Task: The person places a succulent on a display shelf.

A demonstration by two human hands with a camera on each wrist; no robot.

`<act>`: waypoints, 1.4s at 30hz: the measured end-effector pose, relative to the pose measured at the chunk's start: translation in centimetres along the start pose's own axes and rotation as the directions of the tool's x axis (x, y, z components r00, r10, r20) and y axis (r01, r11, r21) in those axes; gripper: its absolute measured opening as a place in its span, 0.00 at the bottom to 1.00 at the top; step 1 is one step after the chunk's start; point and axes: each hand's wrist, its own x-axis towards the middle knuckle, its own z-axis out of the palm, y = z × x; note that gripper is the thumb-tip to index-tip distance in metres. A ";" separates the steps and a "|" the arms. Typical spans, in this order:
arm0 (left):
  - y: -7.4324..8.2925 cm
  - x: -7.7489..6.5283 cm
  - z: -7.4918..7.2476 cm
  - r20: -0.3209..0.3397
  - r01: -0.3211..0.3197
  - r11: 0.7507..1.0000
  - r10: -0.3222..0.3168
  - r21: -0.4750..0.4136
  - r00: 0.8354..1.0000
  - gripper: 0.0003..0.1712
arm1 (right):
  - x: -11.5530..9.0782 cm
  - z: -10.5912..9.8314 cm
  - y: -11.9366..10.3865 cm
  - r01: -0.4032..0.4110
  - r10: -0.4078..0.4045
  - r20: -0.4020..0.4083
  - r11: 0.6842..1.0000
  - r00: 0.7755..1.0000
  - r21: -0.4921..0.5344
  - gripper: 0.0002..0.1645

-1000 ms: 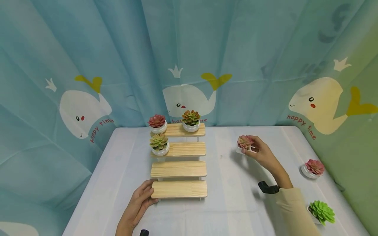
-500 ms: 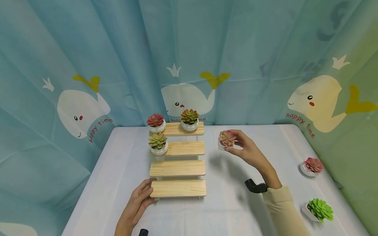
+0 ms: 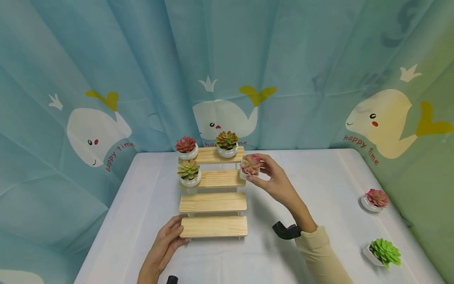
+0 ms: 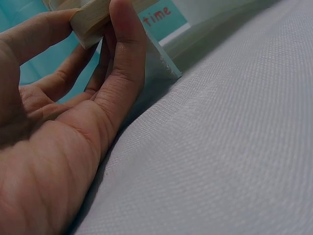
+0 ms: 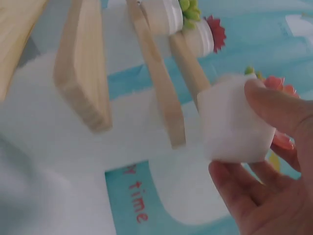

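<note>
My right hand (image 3: 278, 183) holds a pink potted succulent (image 3: 251, 165) in a square white pot, thumb and fingers on opposite sides of it. In the head view it overlaps the right end of the second step from the top of a four-step wooden plant stand (image 3: 213, 202). The right wrist view shows the white pot (image 5: 234, 122) near the ends of the boards. At the stand's lower left, my left hand (image 3: 164, 242) pinches the end of the lowest board (image 4: 93, 22) between thumb and fingers.
A red succulent (image 3: 186, 146) and an orange-green succulent (image 3: 227, 142) stand on the top step, a yellow-green succulent (image 3: 188, 170) on the second. At the table's right side lie a pink succulent (image 3: 376, 199) and a bright green succulent (image 3: 384, 252). A whale-print curtain (image 3: 301, 59) hangs behind.
My right hand has carried the pink succulent leftward across the table to the right end of the stand. The left hand keeps its hold on the lowest board.
</note>
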 end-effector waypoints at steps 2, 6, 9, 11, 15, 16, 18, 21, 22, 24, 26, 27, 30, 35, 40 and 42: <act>0.0 0.0 0.0 -0.004 0.002 1.000 -0.002 0.000 1.000 0.22 | 0.2 0.6 -0.3 0.012 -0.011 -0.016 1.000 1.000 0.008 0.38; 0.0 0.0 0.0 -0.010 0.005 1.000 -0.005 -0.002 1.000 0.21 | 0.5 1.7 -0.7 0.025 -0.025 -0.031 1.000 0.999 0.000 0.39; 0.0 0.1 0.1 -0.007 0.006 1.000 -0.006 -0.007 1.000 0.21 | 0.6 2.5 -0.9 0.033 -0.034 -0.041 0.999 0.999 -0.023 0.39; -0.1 0.1 0.0 -0.007 0.006 1.000 -0.006 -0.008 1.000 0.22 | 0.7 3.0 -0.9 0.038 -0.041 -0.050 0.998 0.998 -0.044 0.39; -0.1 0.1 0.0 -0.007 0.006 1.000 -0.006 -0.002 1.000 0.21 | 0.6 3.8 -1.0 0.052 -0.056 -0.067 0.997 0.996 -0.065 0.39; -0.2 0.1 -0.1 -0.008 0.007 1.000 -0.007 -0.001 1.000 0.21 | 0.5 4.0 -1.1 0.056 -0.060 -0.069 0.996 0.996 -0.064 0.39; -0.2 0.1 -0.1 -0.008 0.008 1.000 -0.008 0.002 1.000 0.21 | 0.4 4.4 -1.2 0.058 -0.062 -0.072 0.996 0.995 -0.067 0.40; -0.2 0.1 -0.1 -0.009 0.009 1.000 -0.009 0.004 1.000 0.22 | 0.2 4.8 -1.4 0.054 -0.060 -0.075 0.996 0.995 -0.074 0.41; -0.2 0.1 -0.1 -0.008 0.010 1.000 -0.010 0.005 1.000 0.22 | 0.2 4.9 -1.5 0.053 -0.059 -0.076 0.995 0.995 -0.080 0.41; -0.1 0.1 0.0 -0.007 0.010 1.000 -0.010 0.007 1.000 0.23 | 0.2 5.1 -1.6 0.048 -0.056 -0.080 0.994 0.995 -0.093 0.41; -0.1 0.1 -0.1 -0.002 0.010 1.000 -0.010 0.011 1.000 0.24 | 0.2 5.3 -1.8 0.045 -0.054 -0.081 0.993 0.995 -0.107 0.41; -0.1 0.0 -0.1 -0.001 0.010 1.000 -0.010 0.013 1.000 0.24 | 0.2 5.4 -1.8 0.044 -0.054 -0.083 0.992 0.995 -0.115 0.41; -0.1 0.0 -0.1 -0.001 0.006 1.000 -0.006 0.016 1.000 0.24 | 0.3 5.5 -1.9 0.050 -0.060 -0.079 0.990 0.995 -0.129 0.40; 0.1 0.1 0.0 -0.007 0.014 1.000 -0.014 0.006 1.000 0.27 | 0.3 5.7 -1.9 0.064 -0.075 -0.076 0.989 0.994 -0.136 0.41; 0.1 0.0 0.1 -0.020 0.024 1.000 -0.024 0.000 1.000 0.27 | 0.0 5.6 -1.9 0.072 -0.081 -0.068 0.990 0.994 -0.124 0.41; 0.1 0.1 0.2 -0.026 0.027 1.000 -0.027 0.000 0.999 0.26 | -0.2 5.5 -1.8 0.076 -0.084 -0.063 0.989 0.994 -0.124 0.41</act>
